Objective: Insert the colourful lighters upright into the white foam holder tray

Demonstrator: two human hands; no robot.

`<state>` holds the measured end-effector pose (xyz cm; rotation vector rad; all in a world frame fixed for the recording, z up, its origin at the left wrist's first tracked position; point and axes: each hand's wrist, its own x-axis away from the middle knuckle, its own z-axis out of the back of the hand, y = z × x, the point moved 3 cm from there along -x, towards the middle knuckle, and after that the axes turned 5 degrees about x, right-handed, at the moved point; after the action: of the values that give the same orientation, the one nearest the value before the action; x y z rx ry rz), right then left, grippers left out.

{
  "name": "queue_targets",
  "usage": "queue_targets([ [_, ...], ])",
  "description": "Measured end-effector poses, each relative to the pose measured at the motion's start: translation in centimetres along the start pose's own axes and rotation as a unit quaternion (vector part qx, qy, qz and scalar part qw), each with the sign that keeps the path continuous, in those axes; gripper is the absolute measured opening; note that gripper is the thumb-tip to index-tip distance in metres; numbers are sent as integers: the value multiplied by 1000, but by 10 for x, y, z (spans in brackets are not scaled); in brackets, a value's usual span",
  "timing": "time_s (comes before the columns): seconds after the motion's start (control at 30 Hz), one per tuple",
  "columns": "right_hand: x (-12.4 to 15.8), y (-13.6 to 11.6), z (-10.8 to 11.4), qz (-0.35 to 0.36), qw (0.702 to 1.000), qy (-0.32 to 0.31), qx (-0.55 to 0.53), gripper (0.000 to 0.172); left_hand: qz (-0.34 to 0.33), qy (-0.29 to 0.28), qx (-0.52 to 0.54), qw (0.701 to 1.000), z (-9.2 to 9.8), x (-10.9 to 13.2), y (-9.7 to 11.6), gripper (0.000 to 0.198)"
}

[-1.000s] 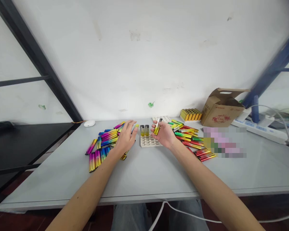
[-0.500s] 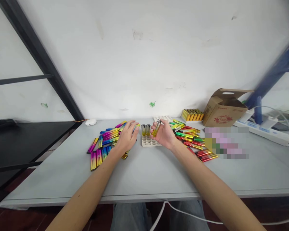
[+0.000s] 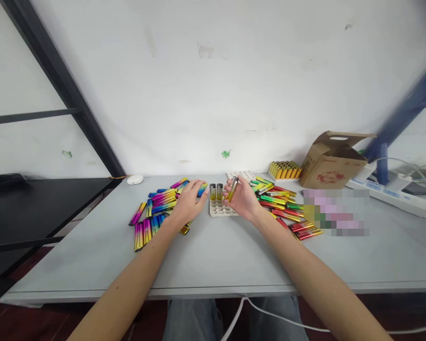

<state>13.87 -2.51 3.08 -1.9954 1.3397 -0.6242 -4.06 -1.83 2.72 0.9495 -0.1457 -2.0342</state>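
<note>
My left hand (image 3: 189, 201) is closed on a blue-and-yellow lighter (image 3: 202, 190), which pokes out past the fingers just left of the white tray. Palm up, my right hand (image 3: 245, 198) has its fingers curled round a silver-and-yellow lighter (image 3: 232, 187), held tilted above the tray's right side. The white tray (image 3: 217, 213) has rows of round holes, and two silver-and-yellow lighters (image 3: 213, 192) stand upright in its back left part. Beside my left hand lies a pile of purple, blue and yellow lighters (image 3: 163, 197).
Red, green and yellow lighters (image 3: 275, 201) lie in a pile right of my right hand. Behind are a second holed tray (image 3: 243, 174), a tray full of yellow lighters (image 3: 285, 170) and an open cardboard box (image 3: 326, 168). A power strip (image 3: 390, 194) lies far right, a white case (image 3: 135, 179) far left.
The blue-and-yellow lighter in my left hand has turned so more of its blue side shows. My right hand has hardly moved. The view has shifted slightly.
</note>
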Motion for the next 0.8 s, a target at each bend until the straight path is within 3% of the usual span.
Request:
queue_targets([
  [0.3, 1, -1, 0, 18, 999, 26, 14, 38, -45, -35, -21, 998, -3, 2, 7, 59],
  [0.53, 1, -2, -2, 21, 998, 34, 40, 34, -64, -89, -37, 993, -9, 7, 16, 57],
  [0.7, 0, -4, -1, 37, 996, 55, 58, 38, -53, -85, -38, 994, -10, 6, 17, 57],
  [0.8, -1, -7, 1, 56, 993, 73, 74, 28, -45, -83, -33, 995, -10, 6, 17, 58],
])
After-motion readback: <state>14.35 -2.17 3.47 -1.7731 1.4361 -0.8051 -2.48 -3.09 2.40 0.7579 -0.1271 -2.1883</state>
